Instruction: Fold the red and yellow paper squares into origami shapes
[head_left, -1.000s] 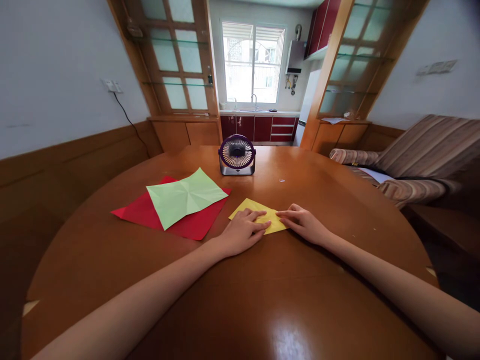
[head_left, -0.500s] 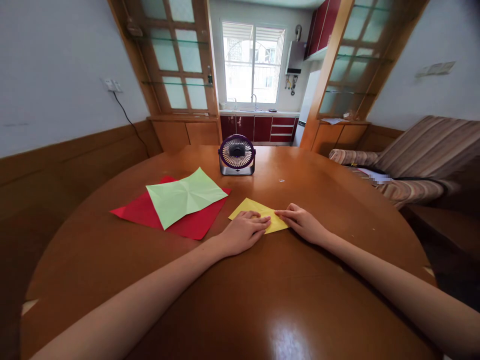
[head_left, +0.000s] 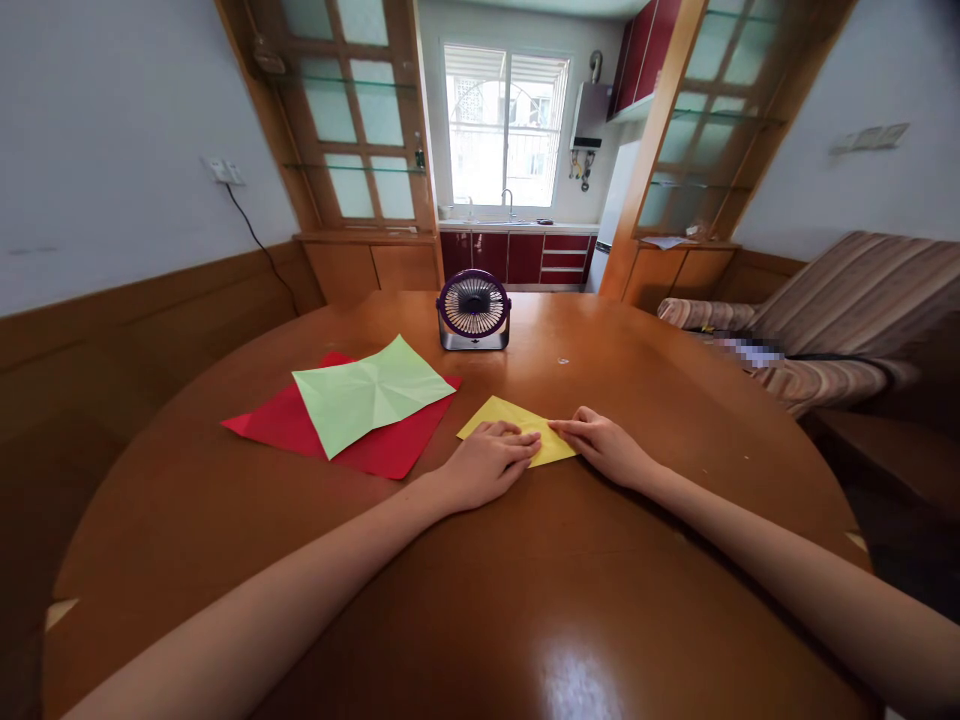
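Note:
A folded sheet of yellow paper lies on the table in front of me. My left hand rests on it, palm down, with fingers stretched across the paper and holding nothing. At the paper's right side, my right hand has its fingers drawn together, the index fingertip and thumb on the edge. Both hands hide part of the sheet and its lower folds. To the left, a creased light green sheet overlaps a red sheet.
A small purple desk fan stands beyond the yellow paper. The round wooden table fills the foreground, with a tiny white scrap on it. A striped armchair is at the right.

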